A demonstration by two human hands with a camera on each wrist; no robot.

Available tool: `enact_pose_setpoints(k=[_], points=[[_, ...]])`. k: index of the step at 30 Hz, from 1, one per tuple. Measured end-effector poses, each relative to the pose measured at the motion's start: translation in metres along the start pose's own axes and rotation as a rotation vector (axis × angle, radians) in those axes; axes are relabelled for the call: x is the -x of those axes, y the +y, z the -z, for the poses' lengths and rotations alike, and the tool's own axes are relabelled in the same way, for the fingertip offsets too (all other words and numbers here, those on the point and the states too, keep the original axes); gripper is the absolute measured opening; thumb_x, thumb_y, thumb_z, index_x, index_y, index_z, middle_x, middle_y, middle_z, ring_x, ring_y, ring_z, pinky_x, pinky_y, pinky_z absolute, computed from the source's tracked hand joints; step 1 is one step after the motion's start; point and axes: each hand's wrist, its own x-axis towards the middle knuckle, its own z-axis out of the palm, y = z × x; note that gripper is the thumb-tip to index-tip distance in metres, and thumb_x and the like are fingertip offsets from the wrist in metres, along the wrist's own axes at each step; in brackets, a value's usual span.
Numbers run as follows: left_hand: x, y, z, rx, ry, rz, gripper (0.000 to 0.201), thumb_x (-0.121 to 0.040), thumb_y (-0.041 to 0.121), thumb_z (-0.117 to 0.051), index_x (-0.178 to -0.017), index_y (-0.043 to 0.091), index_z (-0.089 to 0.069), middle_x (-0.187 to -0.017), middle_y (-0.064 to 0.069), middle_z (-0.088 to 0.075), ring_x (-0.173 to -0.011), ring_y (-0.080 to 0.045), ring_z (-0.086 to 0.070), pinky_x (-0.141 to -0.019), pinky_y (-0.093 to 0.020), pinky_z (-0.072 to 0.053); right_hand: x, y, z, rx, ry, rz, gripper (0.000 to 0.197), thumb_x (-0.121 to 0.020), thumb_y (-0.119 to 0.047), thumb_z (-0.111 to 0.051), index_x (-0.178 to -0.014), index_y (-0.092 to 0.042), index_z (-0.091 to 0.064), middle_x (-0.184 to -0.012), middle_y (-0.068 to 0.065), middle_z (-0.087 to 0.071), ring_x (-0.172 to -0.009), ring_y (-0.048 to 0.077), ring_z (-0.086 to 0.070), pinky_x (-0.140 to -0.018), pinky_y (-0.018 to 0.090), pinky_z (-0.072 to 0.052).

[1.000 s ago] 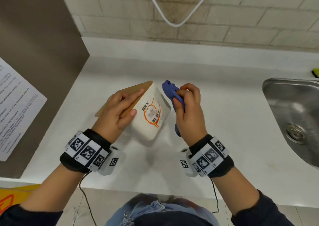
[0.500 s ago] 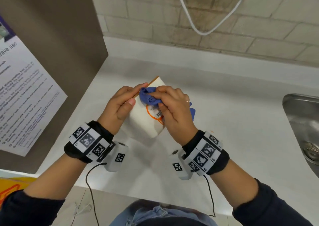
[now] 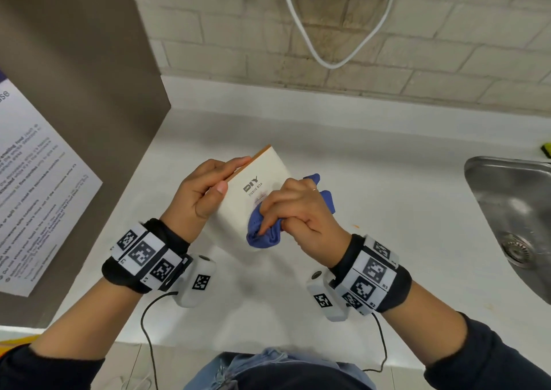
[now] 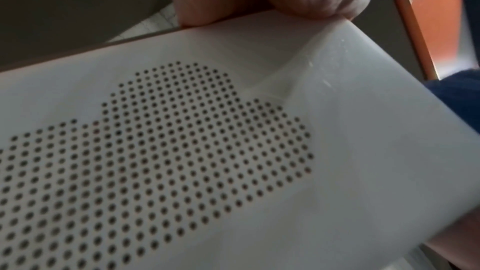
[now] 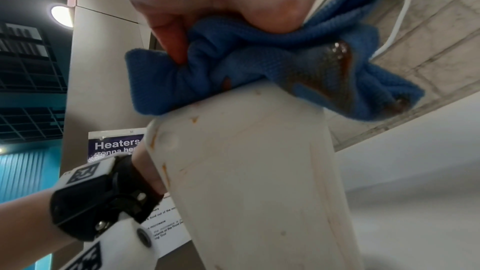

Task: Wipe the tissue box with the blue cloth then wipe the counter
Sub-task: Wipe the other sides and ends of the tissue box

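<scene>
My left hand [image 3: 208, 193] grips the white tissue box [image 3: 256, 193] by its left edge and holds it tilted above the white counter [image 3: 387, 211]. The box has a tan lid edge and "DIY TISSUE BOX" printed on its upper face. My right hand [image 3: 298, 214] clutches the bunched blue cloth [image 3: 264, 234] and presses it on that face near the box's lower right. In the right wrist view the cloth [image 5: 259, 65] carries brown stains and lies on the box [image 5: 246, 182]. The left wrist view is filled by a dotted face of the box [image 4: 182, 161].
A brown cabinet side [image 3: 74, 106] with a printed notice [image 3: 29, 196] stands to the left. A steel sink [image 3: 518, 222] is set into the counter at the right. A white cable [image 3: 328, 32] hangs on the brick wall behind. A small orange speck [image 3: 355, 226] lies on the counter.
My right hand has drawn the cloth down the box face from its upper part to its lower right. The printed face turned with the box, and the orange label no longer shows.
</scene>
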Motion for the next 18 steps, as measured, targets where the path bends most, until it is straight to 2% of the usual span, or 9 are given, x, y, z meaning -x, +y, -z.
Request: enact_pose_setpoints(k=[3, 5, 8, 10, 13, 15, 16, 17, 18], points=[[0.0, 0.001, 0.001, -0.004, -0.007, 0.003, 0.043, -0.086, 0.064, -0.036, -0.122, 0.047, -0.051, -0.104, -0.018, -0.057, -0.1, -0.019, -0.054, -0.091, -0.024, -0.039, 0.009, 0.001, 0.003, 0.009, -0.011, 0.0, 0.038, -0.069, -0.008, -0.033, -0.066, -0.011, -0.07, -0.076, 0.002, -0.069, -0.073, 0.011, -0.043, -0.073, 0.046, -0.037], [-0.001, 0.001, 0.001, -0.007, -0.005, 0.011, 0.044, -0.086, 0.064, -0.036, -0.123, 0.044, -0.052, -0.105, -0.02, -0.057, -0.102, -0.022, -0.054, -0.092, -0.027, -0.039, 0.016, 0.002, 0.006, 0.037, -0.011, -0.011, 0.038, -0.069, -0.007, -0.033, -0.065, -0.013, -0.07, -0.076, 0.0, -0.069, -0.072, 0.011, -0.043, -0.074, 0.041, -0.035], [-0.004, 0.0, 0.006, 0.02, 0.038, 0.017, 0.052, -0.086, 0.062, -0.038, -0.124, 0.03, -0.054, -0.107, -0.013, -0.059, -0.103, -0.015, -0.055, -0.092, -0.022, -0.039, 0.034, 0.013, 0.006, 0.219, -0.138, -0.083, 0.036, -0.069, -0.011, -0.032, -0.065, -0.014, -0.068, -0.071, -0.002, -0.069, -0.067, 0.016, -0.046, -0.073, 0.033, -0.027], [-0.004, -0.003, 0.01, 0.102, 0.078, 0.054, 0.05, -0.085, 0.059, -0.042, -0.122, 0.029, -0.057, -0.109, -0.005, -0.06, -0.106, -0.013, -0.055, -0.095, -0.025, -0.039, 0.053, 0.022, 0.002, 0.339, -0.229, -0.163, 0.036, -0.07, -0.015, -0.032, -0.068, -0.013, -0.068, -0.069, -0.001, -0.068, -0.064, 0.021, -0.05, -0.069, 0.03, -0.025], [-0.005, -0.003, 0.011, 0.146, 0.103, 0.073, 0.057, -0.081, 0.066, -0.043, -0.123, 0.029, -0.056, -0.11, -0.01, -0.059, -0.109, -0.019, -0.055, -0.097, -0.033, -0.04, 0.07, 0.028, 0.01, 0.328, -0.121, -0.297, 0.036, -0.071, -0.016, -0.029, -0.072, -0.011, -0.065, -0.072, -0.001, -0.065, -0.066, 0.017, -0.051, -0.065, 0.026, -0.024], [-0.005, -0.001, 0.006, 0.109, 0.066, 0.059, 0.057, -0.081, 0.068, -0.041, -0.124, 0.031, -0.053, -0.11, -0.02, -0.057, -0.108, -0.02, -0.054, -0.097, -0.032, -0.039, 0.069, 0.026, 0.02, 0.268, -0.002, -0.359, 0.035, -0.071, -0.017, -0.028, -0.074, -0.012, -0.063, -0.071, -0.005, -0.06, -0.066, 0.013, -0.05, -0.066, 0.024, -0.03], [-0.004, 0.0, 0.003, 0.083, 0.039, 0.041, 0.056, -0.082, 0.067, -0.039, -0.125, 0.034, -0.051, -0.11, -0.02, -0.056, -0.107, -0.019, -0.054, -0.097, -0.03, -0.039, 0.067, 0.024, 0.025, 0.259, 0.032, -0.372, 0.035, -0.072, -0.017, -0.028, -0.075, -0.012, -0.063, -0.071, -0.007, -0.057, -0.066, 0.012, -0.049, -0.067, 0.025, -0.032], [-0.003, 0.001, 0.0, 0.055, 0.003, 0.019, 0.053, -0.083, 0.067, -0.038, -0.127, 0.039, -0.049, -0.11, -0.012, -0.056, -0.107, -0.017, -0.053, -0.096, -0.026, -0.038, 0.065, 0.023, 0.029, 0.279, 0.046, -0.377, 0.035, -0.073, -0.017, -0.029, -0.075, -0.012, -0.063, -0.071, -0.008, -0.055, -0.065, 0.011, -0.048, -0.066, 0.026, -0.033], [0.0, 0.002, -0.004, 0.021, -0.049, -0.005, 0.052, -0.083, 0.067, -0.037, -0.128, 0.043, -0.046, -0.111, 0.001, -0.055, -0.107, -0.012, -0.052, -0.096, -0.023, -0.037, 0.063, 0.022, 0.033, 0.323, 0.046, -0.378, 0.035, -0.074, -0.018, -0.029, -0.074, -0.012, -0.063, -0.071, -0.008, -0.056, -0.065, 0.012, -0.048, -0.065, 0.027, -0.032]])
